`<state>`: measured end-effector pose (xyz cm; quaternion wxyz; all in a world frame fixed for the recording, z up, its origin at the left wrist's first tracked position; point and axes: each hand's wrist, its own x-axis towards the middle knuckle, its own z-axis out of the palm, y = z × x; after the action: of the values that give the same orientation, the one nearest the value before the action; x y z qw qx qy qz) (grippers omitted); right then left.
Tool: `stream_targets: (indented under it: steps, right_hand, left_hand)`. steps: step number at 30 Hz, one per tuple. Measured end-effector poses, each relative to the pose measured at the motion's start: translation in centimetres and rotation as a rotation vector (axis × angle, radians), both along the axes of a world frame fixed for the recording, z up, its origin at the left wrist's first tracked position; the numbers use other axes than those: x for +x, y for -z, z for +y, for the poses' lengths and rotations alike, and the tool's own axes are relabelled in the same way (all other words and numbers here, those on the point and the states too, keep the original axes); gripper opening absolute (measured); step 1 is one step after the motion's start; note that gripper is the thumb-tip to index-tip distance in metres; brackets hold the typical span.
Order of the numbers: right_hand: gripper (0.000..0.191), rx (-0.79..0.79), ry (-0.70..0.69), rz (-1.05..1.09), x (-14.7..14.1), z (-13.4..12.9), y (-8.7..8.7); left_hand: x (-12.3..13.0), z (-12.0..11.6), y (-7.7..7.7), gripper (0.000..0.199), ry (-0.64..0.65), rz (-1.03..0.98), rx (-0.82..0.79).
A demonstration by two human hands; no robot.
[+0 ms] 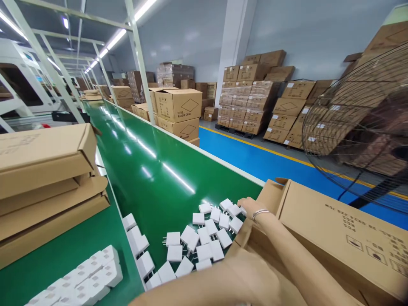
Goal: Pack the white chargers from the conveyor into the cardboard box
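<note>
Many white plug-in chargers [204, 236] with metal prongs lie loosely on the green conveyor belt, in front of an open cardboard box [334, 229]. My right hand [253, 207], with a bracelet at the wrist, reaches over the box's side to the right end of the pile. Its fingers are bent down around a white charger [243, 211], which they partly cover. My left hand [255, 276] is blurred at the bottom, low over the box opening. Its fingers are hidden, and whether it holds anything does not show.
White chargers [92, 276] stand in tight rows on the left ledge, and several more line the belt's left edge. Flattened cartons [47, 170] are stacked behind them. A large fan [360, 123] stands at right. Stacked boxes [178, 106] stand beyond the belt's far rail.
</note>
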<state>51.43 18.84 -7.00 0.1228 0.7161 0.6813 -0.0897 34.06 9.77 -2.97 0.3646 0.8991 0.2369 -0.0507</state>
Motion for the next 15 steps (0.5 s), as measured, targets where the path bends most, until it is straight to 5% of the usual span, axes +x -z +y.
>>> stream_targets:
  steps: [3, 6, 11, 15]
  right_hand:
    - [0.024, -0.026, -0.038, -0.058, 0.1, 0.8, 1.1]
    - [0.022, -0.008, -0.056, -0.115, 0.8, 1.1, 1.3]
    - [0.024, 0.048, -0.047, -0.212, 1.9, 1.1, 0.2]
    - [0.024, 0.048, -0.184, -0.177, 0.6, 0.2, -0.5]
  left_hand:
    - [-4.1, 6.9, -1.8, 0.017, -0.22, 0.2, 0.172]
    - [-5.2, 11.8, -1.2, 0.027, -0.424, 0.282, 0.256]
    - [-4.3, 13.5, 1.9, 0.036, -0.504, 0.354, 0.259]
    - [-3.5, 13.5, 2.5, 0.037, -0.552, 0.39, 0.266]
